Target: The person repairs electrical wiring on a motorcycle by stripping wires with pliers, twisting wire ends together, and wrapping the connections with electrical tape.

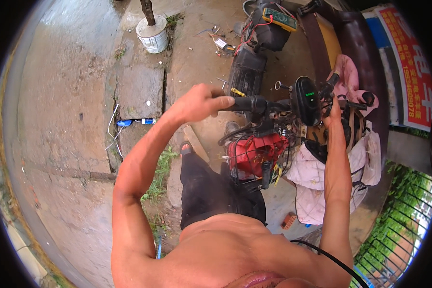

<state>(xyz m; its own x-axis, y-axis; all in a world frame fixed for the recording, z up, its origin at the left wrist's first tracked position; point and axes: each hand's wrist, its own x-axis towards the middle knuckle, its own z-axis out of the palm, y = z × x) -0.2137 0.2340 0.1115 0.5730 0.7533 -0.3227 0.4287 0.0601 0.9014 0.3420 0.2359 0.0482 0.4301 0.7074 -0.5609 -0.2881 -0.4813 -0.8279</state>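
An electric scooter's handlebar stretches across the middle right, with a black display showing green lights at its centre. My left hand is closed at the outer end of the black left grip, its thumb lying along it. Beyond the display, my right hand is closed at the right side of the handlebar; its fingers are partly hidden. A key with a ring sticks out beside the display. Below the bar hangs a black wire basket holding a red bag.
A pink-white quilted cover drapes at the right. Ahead stand a black scooter part and a green-yellow multimeter with red leads. A post in a white bucket base stands far left. A brick lies near a fence.
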